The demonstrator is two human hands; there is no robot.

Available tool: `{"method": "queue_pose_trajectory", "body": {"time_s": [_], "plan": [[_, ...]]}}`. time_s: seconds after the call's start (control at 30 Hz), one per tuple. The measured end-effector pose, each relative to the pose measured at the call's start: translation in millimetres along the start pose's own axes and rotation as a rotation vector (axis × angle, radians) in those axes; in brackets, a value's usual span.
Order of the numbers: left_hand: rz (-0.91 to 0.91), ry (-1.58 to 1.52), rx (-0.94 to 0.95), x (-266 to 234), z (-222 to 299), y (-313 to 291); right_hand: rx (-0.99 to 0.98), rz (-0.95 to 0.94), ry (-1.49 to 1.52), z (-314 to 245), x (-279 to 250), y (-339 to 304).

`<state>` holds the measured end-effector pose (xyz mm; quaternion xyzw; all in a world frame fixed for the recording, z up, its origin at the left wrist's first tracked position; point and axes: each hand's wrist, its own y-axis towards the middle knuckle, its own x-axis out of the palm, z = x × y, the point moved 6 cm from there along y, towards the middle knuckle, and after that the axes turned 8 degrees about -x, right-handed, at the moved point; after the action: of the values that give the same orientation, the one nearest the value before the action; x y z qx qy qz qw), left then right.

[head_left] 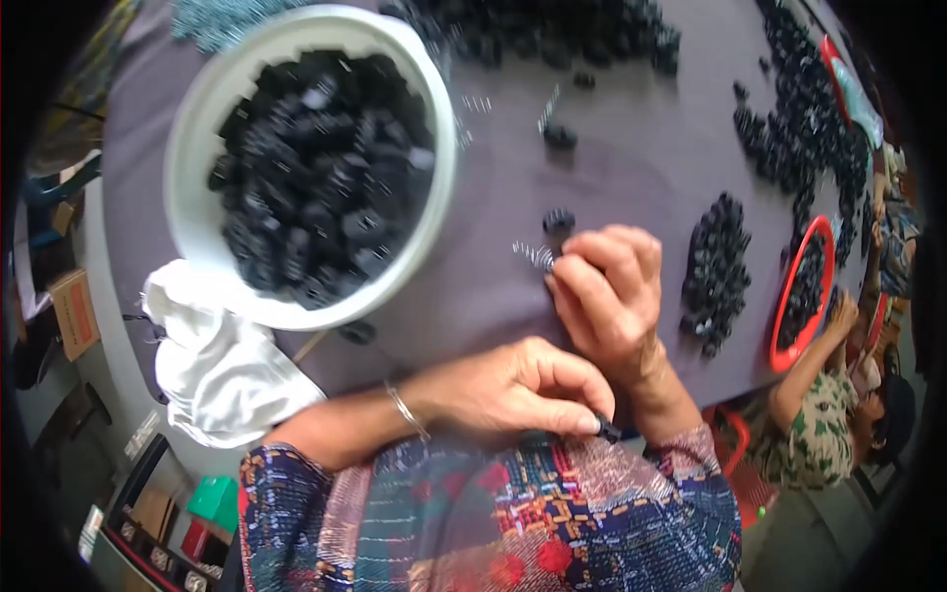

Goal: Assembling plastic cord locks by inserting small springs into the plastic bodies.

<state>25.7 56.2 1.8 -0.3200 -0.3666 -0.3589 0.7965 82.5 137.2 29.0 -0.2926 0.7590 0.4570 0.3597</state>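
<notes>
My left hand (528,390), with a thin bracelet at its wrist, is close to my body. Its thumb and forefinger pinch a small black plastic piece (608,429). Farther out over the table, my right hand (614,301) has its fingertips closed on the end of a small metal spring (533,255). Just beyond those fingers lies a ribbed black piece (558,221). Another black piece (559,136) rests farther away beside a loose spring (548,107).
A white basin (182,197) full of black pieces stands at left, with a white cloth (212,370) below it. Black heaps (718,271) lie at right and at the far edge. A person (819,424) works by a red tray (779,340).
</notes>
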Motion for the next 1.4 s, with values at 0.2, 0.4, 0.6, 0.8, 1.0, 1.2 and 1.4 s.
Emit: {"method": "queue_pose_trajectory", "body": {"time_s": [0.2,0.4,0.6,0.8,1.0,1.2,1.4], "plan": [[-0.008,-0.019,-0.019,-4,-1,5,0.085,0.018,0.032,6,-5,-6],[-0.007,0.092,0.008,-3,-4,3,0.000,-0.006,-0.052,-5,9,-8],[0.062,-0.073,-0.004,-5,-4,-2,0.030,0.002,0.063,2,-3,-8],[0.226,-0.213,0.201,-22,7,-6,-0.030,0.048,0.044,8,-5,-4],[0.283,-0.155,0.317,-28,8,-3,0.025,0.165,0.171,21,-18,-9],[0.333,-0.211,0.408,-37,5,-7,0.033,0.101,0.323,-6,-61,-2],[0.282,-0.303,0.510,-37,7,-7,-0.032,0.093,-0.024,-35,-51,-9]]}}
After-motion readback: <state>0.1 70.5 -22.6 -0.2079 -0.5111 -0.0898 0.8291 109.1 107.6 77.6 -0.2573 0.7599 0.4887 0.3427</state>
